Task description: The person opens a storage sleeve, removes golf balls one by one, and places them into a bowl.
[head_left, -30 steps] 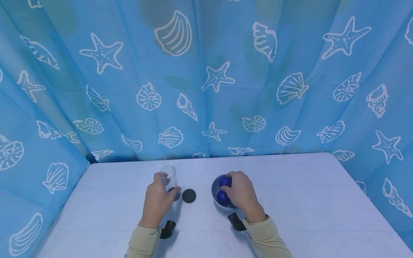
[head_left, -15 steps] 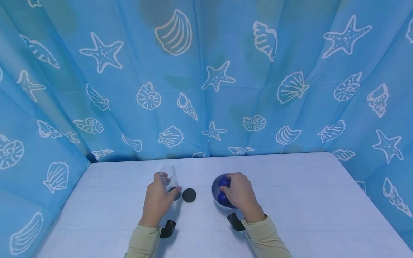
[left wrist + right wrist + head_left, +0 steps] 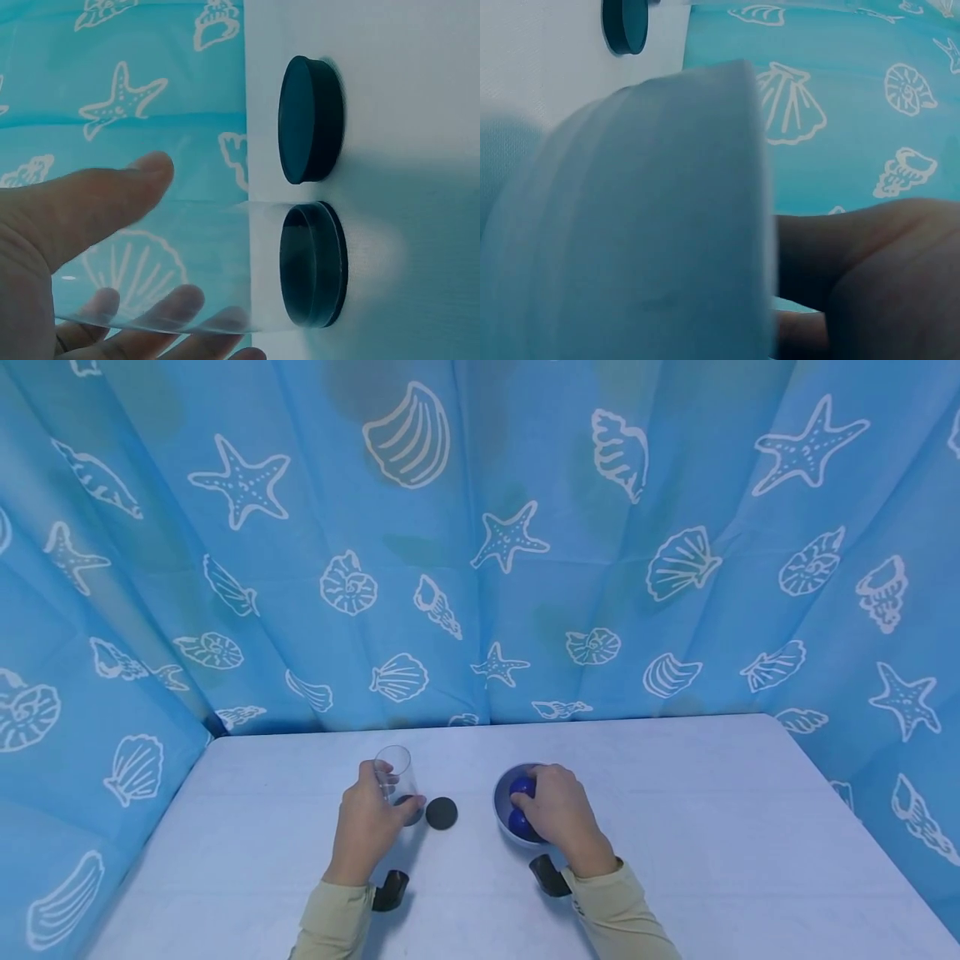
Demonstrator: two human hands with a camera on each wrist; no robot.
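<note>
My left hand (image 3: 363, 827) holds a clear cylindrical jar (image 3: 397, 768) upright on the table. In the left wrist view, the fingers lie along the jar's far side and the thumb (image 3: 112, 195) along the near side; its black base (image 3: 315, 266) stands on the cloth. A round black lid (image 3: 442, 813) lies just right of the jar. Over a light bowl (image 3: 498, 814), my right hand (image 3: 564, 814) reaches in, thumb and fingers about the farther dark blue ball (image 3: 522, 787). Another blue ball (image 3: 519, 824) sits nearer, partly hidden. In the right wrist view, the bowl's wall (image 3: 652, 217) hides the fingertips.
White cloth covers the table (image 3: 712, 827). A blue curtain (image 3: 480, 610) with white shells and starfish hangs behind and at both sides. Black wrist-camera mounts (image 3: 390, 892) stick out inward from both sleeves, low over the table.
Both hands stay almost in place. The balls sit slightly lower behind the right hand, which has shifted a little down into the bowl. The jar is still held at the same spot.
</note>
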